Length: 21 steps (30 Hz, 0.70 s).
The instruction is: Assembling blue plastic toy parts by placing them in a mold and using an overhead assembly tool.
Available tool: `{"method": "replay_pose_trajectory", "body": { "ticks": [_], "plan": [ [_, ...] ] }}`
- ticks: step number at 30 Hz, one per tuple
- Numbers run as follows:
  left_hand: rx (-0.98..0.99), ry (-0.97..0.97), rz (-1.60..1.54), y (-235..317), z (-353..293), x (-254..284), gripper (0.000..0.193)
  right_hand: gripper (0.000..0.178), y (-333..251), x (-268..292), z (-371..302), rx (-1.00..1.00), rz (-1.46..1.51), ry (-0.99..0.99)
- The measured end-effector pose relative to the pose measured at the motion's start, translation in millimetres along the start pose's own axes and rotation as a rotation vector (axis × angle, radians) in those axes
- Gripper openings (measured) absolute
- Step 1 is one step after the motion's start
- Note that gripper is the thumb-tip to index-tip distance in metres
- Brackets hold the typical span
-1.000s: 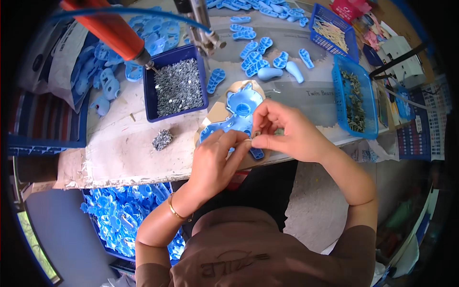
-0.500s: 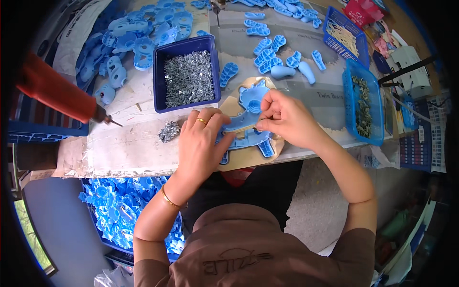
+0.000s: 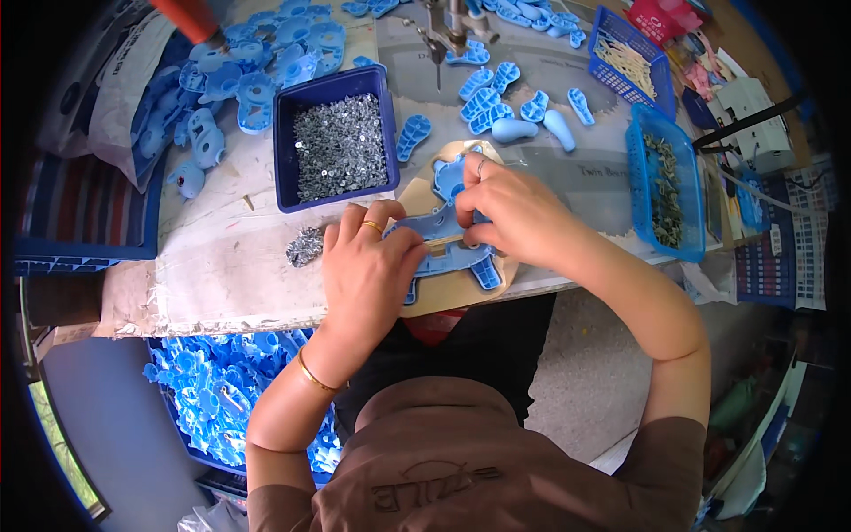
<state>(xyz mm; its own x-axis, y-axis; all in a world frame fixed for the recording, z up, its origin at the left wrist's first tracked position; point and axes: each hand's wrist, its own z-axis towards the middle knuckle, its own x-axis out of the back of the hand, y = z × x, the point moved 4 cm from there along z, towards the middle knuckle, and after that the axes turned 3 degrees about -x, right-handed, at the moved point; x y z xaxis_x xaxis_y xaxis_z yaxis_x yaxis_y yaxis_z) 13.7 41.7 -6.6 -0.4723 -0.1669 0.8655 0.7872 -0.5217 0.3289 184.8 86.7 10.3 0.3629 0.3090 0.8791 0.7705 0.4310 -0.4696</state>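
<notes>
A blue plastic animal-shaped toy shell (image 3: 434,224) lies in a tan shaped holder (image 3: 456,296) at the table's near edge. Across it runs a thin tan strip (image 3: 445,239) between my two hands. My left hand (image 3: 365,270), with a ring and a bracelet, is closed, thumb and fingers pressed at the strip's left end. Over the right side of the shell, my right hand (image 3: 510,211) has its fingers bent in a pinch near the strip's other end. Both sets of fingertips partly hide the strip and the shell's middle.
A dark blue bin of small metal screws (image 3: 341,146) stands behind my left hand, a loose screw pile (image 3: 305,247) nearby. Blue shells and limb pieces (image 3: 483,111) lie farther back. A light blue tub (image 3: 678,235) of metal parts sits right. Power drivers hang above, one red (image 3: 188,19).
My right hand has turned and moved slightly left and down over the shell. The red driver has swung up and away, and my view has shifted a little.
</notes>
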Motion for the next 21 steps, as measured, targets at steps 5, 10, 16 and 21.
{"method": "replay_pose_trajectory", "body": {
  "ticks": [5,10,16,21],
  "plan": [
    [-0.005,-0.009,0.019,-0.2,1.2,-2.1,0.011,0.020,-10.7,-7.7,8.4,0.088,-0.136,0.048],
    [-0.018,0.124,-0.019,-7.0,0.5,4.8,0.021,0.048,-112.9,34.8,68.7,0.412,0.335,0.797],
    [0.043,0.175,0.072,-58.2,29.1,24.4,0.006,0.051,-93.3,71.2,192.1,0.407,-0.121,1.448],
    [-0.002,0.019,0.185,-111.3,48.1,13.4,0.012,0.038,-128.8,96.5,132.3,0.181,0.596,0.408]
  ]
}}
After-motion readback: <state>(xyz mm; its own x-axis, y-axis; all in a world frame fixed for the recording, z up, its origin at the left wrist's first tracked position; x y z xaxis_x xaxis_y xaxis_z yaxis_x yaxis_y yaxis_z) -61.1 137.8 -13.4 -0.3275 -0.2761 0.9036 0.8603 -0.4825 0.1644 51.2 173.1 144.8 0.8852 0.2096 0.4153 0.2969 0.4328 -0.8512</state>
